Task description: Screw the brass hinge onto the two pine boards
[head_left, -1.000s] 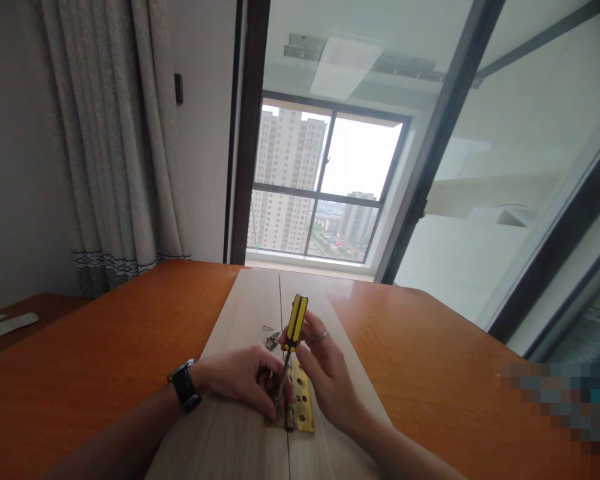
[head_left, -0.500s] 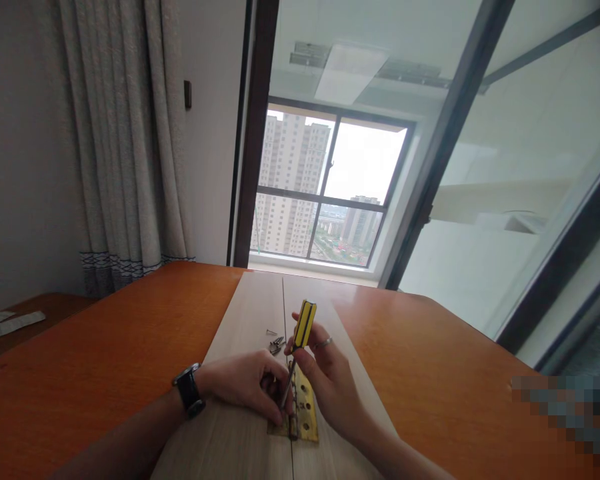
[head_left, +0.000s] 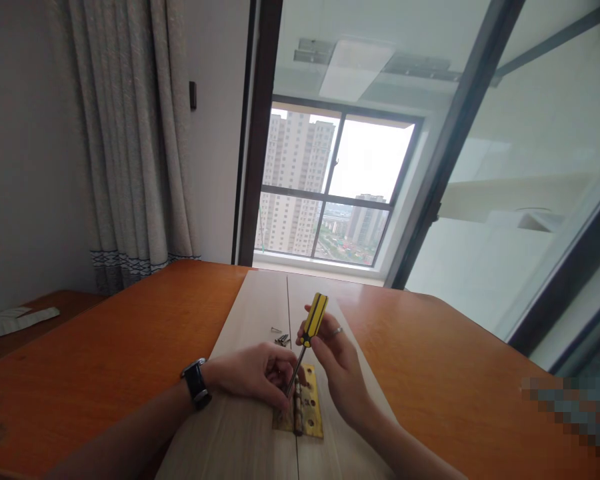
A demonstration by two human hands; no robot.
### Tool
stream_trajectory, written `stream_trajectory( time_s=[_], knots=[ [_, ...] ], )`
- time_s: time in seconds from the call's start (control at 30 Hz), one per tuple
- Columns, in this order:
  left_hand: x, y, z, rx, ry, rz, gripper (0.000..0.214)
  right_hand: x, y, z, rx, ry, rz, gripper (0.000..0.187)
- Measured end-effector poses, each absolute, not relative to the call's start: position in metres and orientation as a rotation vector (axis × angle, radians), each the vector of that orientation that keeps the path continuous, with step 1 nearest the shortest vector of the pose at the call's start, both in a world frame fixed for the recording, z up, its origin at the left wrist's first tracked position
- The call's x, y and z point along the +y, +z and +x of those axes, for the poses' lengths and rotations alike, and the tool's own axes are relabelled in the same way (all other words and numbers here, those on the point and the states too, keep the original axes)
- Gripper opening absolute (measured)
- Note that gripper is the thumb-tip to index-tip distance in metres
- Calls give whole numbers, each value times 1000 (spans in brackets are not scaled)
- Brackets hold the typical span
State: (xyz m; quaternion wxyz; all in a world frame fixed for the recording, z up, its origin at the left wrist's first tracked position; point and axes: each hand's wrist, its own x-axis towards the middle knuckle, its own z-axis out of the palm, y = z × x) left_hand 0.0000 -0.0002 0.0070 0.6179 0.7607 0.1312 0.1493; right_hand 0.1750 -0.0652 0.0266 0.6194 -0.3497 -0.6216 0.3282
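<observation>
My right hand (head_left: pixel 337 367) pinches a yellow-and-black handled screwdriver (head_left: pixel 314 317) by its handle, and its thin steel shaft slants down to the left. The shaft's tip ends among the fingers of my left hand (head_left: pixel 253 377), just above a brass butt hinge (head_left: pixel 309 410). The hinge lies flat across the seam of two pale wooden boards (head_left: pixel 260 333). My left fingertips touch the hinge's left leaf, and whatever they pinch is hidden. A small pile of screws (head_left: pixel 281 340) lies on the board beyond my hands.
The boards lie on an orange wooden table (head_left: pixel 130 333). A lower brown surface (head_left: pixel 40 310) with a white strip on it is at the left. A curtain, a glass partition and a high window stand beyond the table. A pixelated patch covers the lower right.
The whole view has shifted slightly to the right. The screwdriver handle leans further right, and my hands stay close around the shaft over the hinge.
</observation>
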Motion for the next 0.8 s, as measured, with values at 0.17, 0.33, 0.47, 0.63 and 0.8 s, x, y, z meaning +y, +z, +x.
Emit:
stream_trajectory(
  time_s=[0.17,0.33,0.47,0.63,0.8],
  knots=[
    [-1,10,-1,345,427,1714,48,-54,30,180,-1273,776,-784,32],
    [9,11,-3,486,658,1768,37,-38,26,191,-1080,765,-825,33],
    [21,13,-8,755,815,1966,29,-25,20,200,-922,850,-854,31],
    [29,11,-13,970,1000,2072,23,-16,13,206,-816,937,-886,28],
    [35,7,-16,907,1034,2254,14,-19,12,203,-828,1000,-867,31]
  ],
)
